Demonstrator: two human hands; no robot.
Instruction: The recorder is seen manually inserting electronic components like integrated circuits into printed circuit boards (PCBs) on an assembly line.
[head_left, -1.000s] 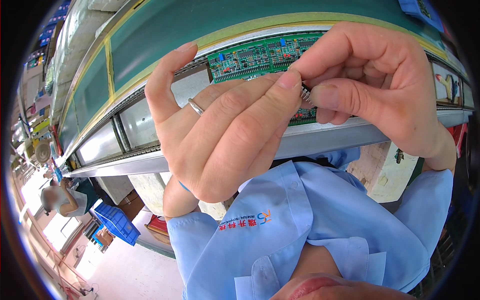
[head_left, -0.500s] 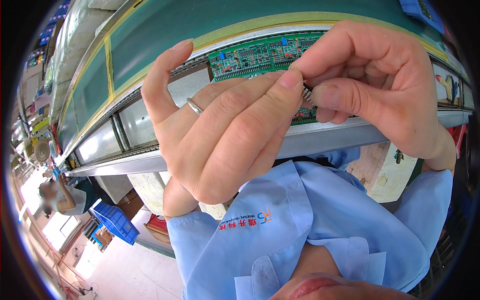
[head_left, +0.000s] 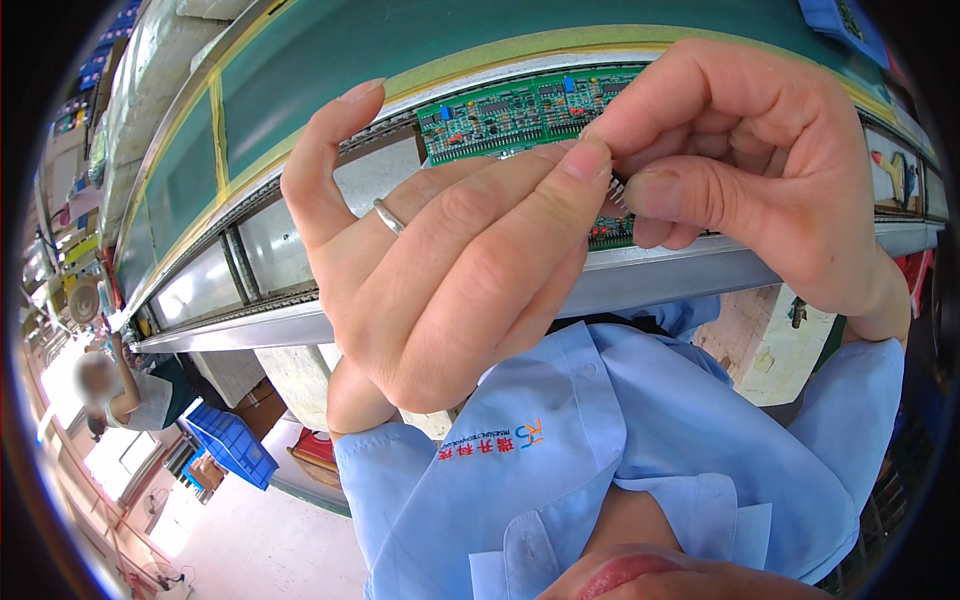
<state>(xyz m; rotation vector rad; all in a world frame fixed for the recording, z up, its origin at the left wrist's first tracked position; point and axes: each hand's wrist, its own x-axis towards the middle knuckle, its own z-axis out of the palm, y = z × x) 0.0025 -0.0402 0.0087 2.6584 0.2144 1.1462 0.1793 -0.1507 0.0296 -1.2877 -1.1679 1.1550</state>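
My left hand [head_left: 455,270], with a ring on one finger, is closed at the fingertips around a small dark part with a row of metal pins [head_left: 618,190], probably a chip. From the other side, the thumb and index finger of my right hand [head_left: 765,170] pinch the same part. Most of it is hidden by the fingers. Just beyond and below the hands lies a green circuit board [head_left: 490,118], crowded with small components, some blue and red. The little finger of my left hand sticks out away from the others.
The board rests between the metal rails [head_left: 640,265] of a conveyor line. A green work surface [head_left: 330,80] with yellow edging runs behind it. At upper right is a blue bin [head_left: 845,25]. Another blue crate [head_left: 232,445] and a person [head_left: 135,395] are off to the left.
Both hands stay almost in place around the pinned part, which has shifted very slightly between the fingertips. The person at far left has moved a little.
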